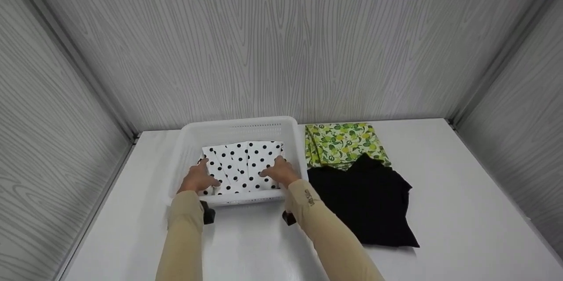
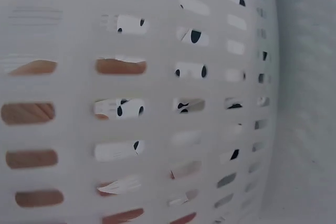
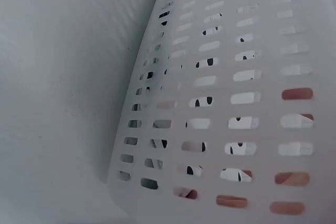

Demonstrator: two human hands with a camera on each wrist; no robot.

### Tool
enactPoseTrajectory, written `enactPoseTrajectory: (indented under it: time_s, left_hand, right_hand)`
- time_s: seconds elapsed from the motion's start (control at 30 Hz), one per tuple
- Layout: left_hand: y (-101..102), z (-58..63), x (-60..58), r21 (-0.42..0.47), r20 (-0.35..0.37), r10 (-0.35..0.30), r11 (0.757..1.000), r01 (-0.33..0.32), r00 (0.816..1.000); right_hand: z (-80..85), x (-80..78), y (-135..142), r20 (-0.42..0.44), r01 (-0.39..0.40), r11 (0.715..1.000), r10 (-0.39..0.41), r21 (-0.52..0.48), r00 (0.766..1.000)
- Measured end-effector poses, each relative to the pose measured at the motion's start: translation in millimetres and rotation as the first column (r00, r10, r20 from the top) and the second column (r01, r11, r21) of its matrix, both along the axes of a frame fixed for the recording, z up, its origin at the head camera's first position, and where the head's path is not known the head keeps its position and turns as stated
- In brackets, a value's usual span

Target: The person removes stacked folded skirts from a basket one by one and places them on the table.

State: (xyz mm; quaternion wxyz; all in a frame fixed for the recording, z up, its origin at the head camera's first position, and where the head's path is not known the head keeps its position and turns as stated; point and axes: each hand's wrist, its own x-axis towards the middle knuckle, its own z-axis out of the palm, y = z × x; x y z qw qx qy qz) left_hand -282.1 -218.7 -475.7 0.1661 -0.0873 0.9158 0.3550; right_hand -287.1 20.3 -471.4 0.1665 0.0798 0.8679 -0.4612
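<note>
The left hand (image 1: 198, 178) reaches over the near rim into the basket, thumb and fingers spread wide apart, resting at the left side of the white polka-dot cloth (image 1: 239, 167). The right hand (image 1: 281, 172) lies at the cloth's right side in much the same way, its thumb pointing left across the dots and well apart from its fingers. The cloth lies folded inside the white plastic basket (image 1: 248, 198), with creases running between near and far, and it fills much of the middle and near part. Both wrist views look at the basket's slotted wall from outside (patches of skin and black dots show through the holes). Beige sleeves (image 1: 182, 239) cover the forearms, and a small black device (image 1: 208, 213) sits under the left wrist.

Just right of the basket, toward the far edge, lies a folded green-and-yellow patterned cloth (image 1: 347, 144). A black cloth (image 1: 363, 204) is spread nearer, its far edge meeting the patterned one, partly behind the right forearm. Everything rests on a white table (image 1: 453, 202), and grey wood-grain panels (image 1: 308, 48) stand at its far, left and right sides.
</note>
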Motion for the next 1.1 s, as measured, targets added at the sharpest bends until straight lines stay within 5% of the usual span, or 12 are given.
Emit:
enactPoseTrajectory:
  time_s: [0.17, 0.4, 0.67, 1.1]
  left_hand:
    - [-1, -3.7, -2.9, 0.044, 0.008, -0.023, 0.999, 0.023, 1.000]
    - [-3, -16.1, -6.1, 0.162, 0.083, 0.011, 0.986, -0.024, 0.996]
    - [-3, -15.1, -7.6, 0.256, 0.026, 0.045, 0.965, -0.050, 0.999]
    - [-8, -10.0, -10.8, 0.409, 0.022, 0.032, 0.912, -0.038, 0.999]
  right_hand:
    - [-2.4, -2.7, -1, 0.031, 0.024, 0.999, -0.023, -0.031, 0.999]
    - [-7.7, -6.2, 2, 0.080, 0.076, 0.980, -0.062, -0.185, 0.995]
    - [-10.2, -7.4, 6, 0.046, 0.126, 0.967, -0.119, -0.222, 0.992]
    - [-10.3, -10.3, 11, -0.047, 0.059, 0.951, -0.077, -0.304, 0.996]
